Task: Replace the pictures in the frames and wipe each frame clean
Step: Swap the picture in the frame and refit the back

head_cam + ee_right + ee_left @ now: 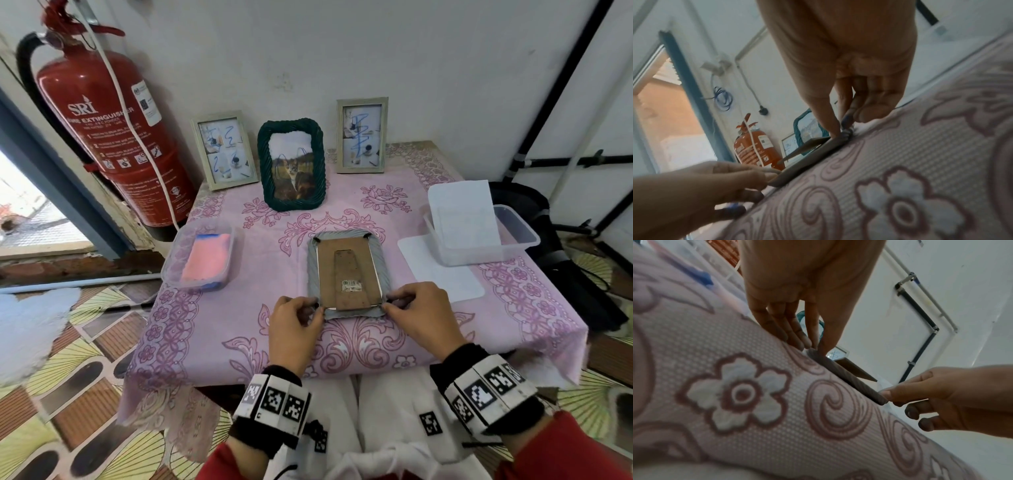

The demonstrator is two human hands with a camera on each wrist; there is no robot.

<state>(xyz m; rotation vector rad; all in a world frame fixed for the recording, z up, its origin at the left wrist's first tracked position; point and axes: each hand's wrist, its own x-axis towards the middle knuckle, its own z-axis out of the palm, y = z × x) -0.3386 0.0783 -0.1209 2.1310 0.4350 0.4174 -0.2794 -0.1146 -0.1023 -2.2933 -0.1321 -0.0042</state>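
Observation:
A grey rope-edged frame (pixel 313 270) lies face down in the middle of the pink tablecloth, its brown backing board (pixel 346 270) and folded stand facing up. My left hand (pixel 317 310) pinches the frame's near left corner, thumb tip on the edge (pixel 851 379). My right hand (pixel 390 303) pinches the near right corner, thumb on top and fingers behind (pixel 840 129). At the back stand a green rope frame with a cat picture (pixel 291 164) and two silver frames (pixel 224 149) (pixel 362 135) whose pictures bear blue scribbles.
A clear tub with a pink and blue cloth (pixel 202 257) sits at the left. A clear tub holding white sheets (pixel 479 233) sits at the right on a white sheet. A red fire extinguisher (pixel 113 130) hangs at the left wall.

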